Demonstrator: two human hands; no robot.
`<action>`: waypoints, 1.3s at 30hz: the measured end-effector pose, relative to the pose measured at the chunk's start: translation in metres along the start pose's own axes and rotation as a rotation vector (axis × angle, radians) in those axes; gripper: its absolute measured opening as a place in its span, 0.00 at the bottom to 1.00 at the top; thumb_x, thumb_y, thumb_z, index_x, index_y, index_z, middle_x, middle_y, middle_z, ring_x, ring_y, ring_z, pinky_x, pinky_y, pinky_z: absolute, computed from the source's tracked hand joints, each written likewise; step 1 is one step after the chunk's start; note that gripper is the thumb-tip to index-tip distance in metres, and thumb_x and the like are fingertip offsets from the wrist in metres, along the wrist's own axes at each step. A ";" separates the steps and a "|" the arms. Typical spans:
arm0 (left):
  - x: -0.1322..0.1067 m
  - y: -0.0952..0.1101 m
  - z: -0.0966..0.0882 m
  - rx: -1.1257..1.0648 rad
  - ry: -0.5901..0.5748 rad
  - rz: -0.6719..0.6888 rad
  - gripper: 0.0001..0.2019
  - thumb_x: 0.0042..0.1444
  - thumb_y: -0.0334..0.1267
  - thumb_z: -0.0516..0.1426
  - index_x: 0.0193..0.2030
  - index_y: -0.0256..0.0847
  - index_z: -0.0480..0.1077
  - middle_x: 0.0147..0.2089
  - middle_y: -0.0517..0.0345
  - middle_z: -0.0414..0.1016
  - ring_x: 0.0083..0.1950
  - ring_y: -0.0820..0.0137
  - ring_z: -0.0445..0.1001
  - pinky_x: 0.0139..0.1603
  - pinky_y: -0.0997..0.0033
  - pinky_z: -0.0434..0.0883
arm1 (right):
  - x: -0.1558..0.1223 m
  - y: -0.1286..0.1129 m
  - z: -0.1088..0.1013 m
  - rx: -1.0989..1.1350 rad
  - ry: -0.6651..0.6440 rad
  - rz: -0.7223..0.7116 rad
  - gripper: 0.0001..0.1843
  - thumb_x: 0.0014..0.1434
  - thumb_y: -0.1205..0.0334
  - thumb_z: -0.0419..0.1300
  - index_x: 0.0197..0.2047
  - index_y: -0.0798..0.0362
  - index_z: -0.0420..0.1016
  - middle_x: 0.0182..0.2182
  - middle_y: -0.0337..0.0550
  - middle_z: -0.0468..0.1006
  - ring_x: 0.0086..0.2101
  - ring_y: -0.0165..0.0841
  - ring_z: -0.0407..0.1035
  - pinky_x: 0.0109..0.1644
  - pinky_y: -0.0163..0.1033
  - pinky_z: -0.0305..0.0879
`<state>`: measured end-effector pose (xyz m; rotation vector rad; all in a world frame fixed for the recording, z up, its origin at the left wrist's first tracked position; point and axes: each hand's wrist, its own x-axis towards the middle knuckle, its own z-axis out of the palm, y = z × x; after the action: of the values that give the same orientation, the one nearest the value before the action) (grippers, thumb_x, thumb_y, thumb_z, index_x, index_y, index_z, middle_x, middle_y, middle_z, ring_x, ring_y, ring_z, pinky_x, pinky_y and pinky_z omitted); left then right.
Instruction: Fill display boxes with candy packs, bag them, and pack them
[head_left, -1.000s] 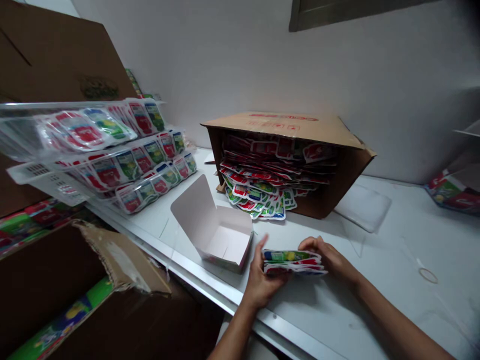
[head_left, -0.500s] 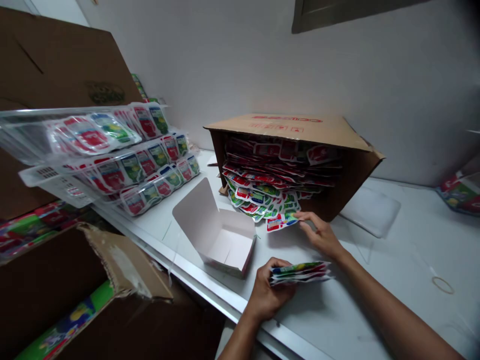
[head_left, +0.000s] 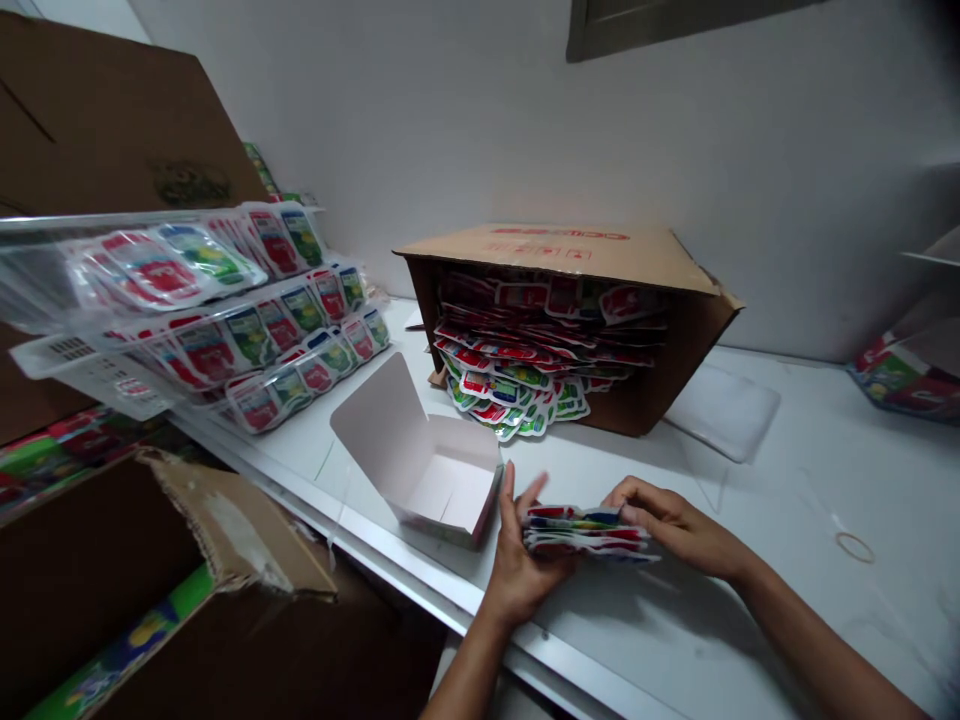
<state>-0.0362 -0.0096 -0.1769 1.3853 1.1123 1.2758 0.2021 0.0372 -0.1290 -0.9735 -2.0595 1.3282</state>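
My left hand (head_left: 525,560) holds a small stack of red and green printed sachets (head_left: 585,535) above the front of the table, its thumb and a finger raised at the stack's left end. At the other end, my right hand (head_left: 667,520) pinches a sachet at the top of this stack. Just left of the stack stands a small open carton (head_left: 450,490), white inside, its lid folded back. Behind my hands, a large cardboard box (head_left: 555,250) lies on its side, its opening facing me, packed with many more sachets (head_left: 540,370) that spill out at the front.
Clear trays (head_left: 247,340) of sachets are stacked at the left. An open brown box (head_left: 240,530) stands below the table's (head_left: 750,560) front edge. A rubber band (head_left: 855,547) and a flat clear plastic bag (head_left: 727,410) lie to the right.
My right hand has drawn a sachet from the spilled pile back to the stack in my left hand. My left thumb has lifted. The view has shifted slightly to the right.
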 end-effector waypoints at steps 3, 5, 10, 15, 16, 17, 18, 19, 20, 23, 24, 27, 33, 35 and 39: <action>0.003 0.004 -0.002 0.124 -0.092 0.025 0.22 0.42 0.38 0.68 0.47 0.41 0.74 0.42 0.50 0.78 0.43 0.59 0.77 0.52 0.54 0.71 | 0.024 0.011 -0.011 -0.182 -0.001 -0.083 0.21 0.71 0.54 0.41 0.39 0.52 0.73 0.33 0.42 0.77 0.34 0.32 0.71 0.40 0.36 0.67; 0.005 0.007 -0.003 0.160 -0.135 0.111 0.13 0.41 0.35 0.68 0.37 0.41 0.77 0.38 0.52 0.79 0.49 0.56 0.75 0.61 0.50 0.64 | 0.052 0.025 -0.014 -0.391 0.129 -0.145 0.22 0.70 0.57 0.40 0.39 0.53 0.74 0.33 0.44 0.78 0.34 0.34 0.71 0.41 0.38 0.67; 0.002 0.009 -0.001 -0.048 -0.209 0.012 0.18 0.43 0.33 0.66 0.43 0.38 0.76 0.46 0.48 0.80 0.50 0.57 0.77 0.55 0.60 0.71 | 0.138 0.052 -0.002 -0.597 0.268 -0.254 0.13 0.63 0.68 0.51 0.46 0.54 0.75 0.51 0.57 0.74 0.49 0.44 0.65 0.55 0.52 0.57; -0.002 0.009 -0.001 -0.061 -0.223 -0.067 0.19 0.42 0.31 0.65 0.45 0.35 0.76 0.42 0.48 0.81 0.40 0.62 0.79 0.40 0.71 0.73 | 0.165 0.046 0.008 -0.589 0.215 -0.360 0.08 0.62 0.65 0.55 0.40 0.50 0.76 0.50 0.49 0.77 0.51 0.42 0.65 0.58 0.49 0.56; -0.002 0.009 -0.001 -0.063 -0.222 -0.063 0.19 0.42 0.31 0.65 0.45 0.35 0.76 0.42 0.49 0.81 0.39 0.63 0.79 0.39 0.71 0.73 | 0.159 0.043 0.008 -0.577 0.237 -0.361 0.08 0.64 0.63 0.54 0.40 0.49 0.75 0.51 0.48 0.77 0.53 0.41 0.64 0.58 0.49 0.56; -0.001 0.009 -0.001 -0.063 -0.219 -0.060 0.19 0.42 0.31 0.65 0.45 0.35 0.76 0.41 0.49 0.81 0.39 0.63 0.79 0.39 0.72 0.72 | 0.150 0.039 0.007 -0.562 0.272 -0.350 0.09 0.65 0.61 0.52 0.40 0.49 0.74 0.51 0.48 0.77 0.53 0.41 0.64 0.58 0.48 0.57; 0.000 0.010 -0.001 -0.062 -0.216 -0.059 0.18 0.42 0.32 0.65 0.44 0.35 0.76 0.41 0.49 0.81 0.39 0.63 0.79 0.39 0.71 0.72 | 0.138 0.036 0.005 -0.546 0.314 -0.330 0.11 0.67 0.59 0.49 0.41 0.49 0.72 0.49 0.48 0.77 0.51 0.40 0.66 0.55 0.46 0.59; 0.000 0.010 -0.001 -0.059 -0.212 -0.062 0.18 0.43 0.32 0.65 0.44 0.36 0.76 0.41 0.50 0.81 0.38 0.63 0.79 0.39 0.71 0.72 | 0.124 0.033 0.003 -0.534 0.358 -0.301 0.12 0.68 0.58 0.47 0.42 0.49 0.70 0.45 0.48 0.78 0.47 0.38 0.69 0.52 0.44 0.63; 0.001 0.010 -0.001 -0.055 -0.210 -0.067 0.18 0.43 0.32 0.65 0.44 0.36 0.76 0.41 0.50 0.81 0.39 0.63 0.79 0.40 0.71 0.72 | 0.110 0.031 0.002 -0.516 0.406 -0.262 0.13 0.69 0.57 0.44 0.43 0.49 0.68 0.40 0.46 0.78 0.40 0.37 0.71 0.46 0.42 0.65; 0.003 0.011 -0.001 -0.053 -0.206 -0.072 0.17 0.44 0.33 0.65 0.44 0.36 0.76 0.41 0.50 0.81 0.39 0.63 0.78 0.41 0.69 0.73 | 0.071 0.025 0.000 -0.401 0.545 -0.105 0.12 0.68 0.53 0.44 0.42 0.49 0.64 0.27 0.38 0.72 0.26 0.32 0.66 0.33 0.36 0.64; 0.003 0.011 -0.001 -0.052 -0.210 -0.064 0.17 0.45 0.32 0.65 0.44 0.36 0.75 0.41 0.50 0.80 0.40 0.63 0.78 0.42 0.69 0.73 | 0.060 0.025 0.000 -0.340 0.580 -0.053 0.12 0.68 0.52 0.46 0.42 0.49 0.63 0.26 0.36 0.70 0.25 0.31 0.65 0.31 0.35 0.63; 0.004 0.008 0.000 0.020 -0.178 0.050 0.16 0.44 0.32 0.65 0.43 0.38 0.75 0.46 0.48 0.76 0.48 0.60 0.76 0.51 0.63 0.72 | 0.038 0.025 0.008 -0.125 0.618 0.053 0.14 0.66 0.46 0.48 0.42 0.48 0.62 0.24 0.34 0.66 0.23 0.30 0.61 0.27 0.34 0.60; 0.003 -0.003 0.001 0.255 -0.044 0.206 0.18 0.38 0.30 0.68 0.40 0.41 0.77 0.65 0.46 0.56 0.67 0.51 0.58 0.65 0.49 0.59 | 0.018 0.009 0.012 -0.138 0.578 0.034 0.15 0.66 0.46 0.49 0.41 0.48 0.66 0.28 0.37 0.70 0.28 0.32 0.65 0.33 0.34 0.62; 0.003 -0.004 0.000 0.304 -0.041 0.228 0.17 0.39 0.31 0.68 0.40 0.41 0.77 0.68 0.46 0.52 0.70 0.49 0.51 0.66 0.46 0.57 | 0.021 -0.012 0.000 -0.289 0.500 -0.036 0.14 0.66 0.49 0.49 0.42 0.48 0.68 0.31 0.39 0.74 0.29 0.32 0.67 0.35 0.35 0.62; 0.004 0.001 0.001 0.314 -0.109 0.257 0.14 0.45 0.34 0.66 0.41 0.39 0.75 0.71 0.45 0.50 0.73 0.48 0.43 0.69 0.46 0.52 | 0.046 -0.060 -0.016 -0.645 0.113 -0.110 0.12 0.66 0.55 0.50 0.40 0.46 0.73 0.27 0.39 0.76 0.26 0.32 0.67 0.31 0.35 0.56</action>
<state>-0.0347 -0.0059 -0.1758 1.8592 1.1196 1.2207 0.1675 0.0664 -0.0658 -1.1325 -2.4568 0.5288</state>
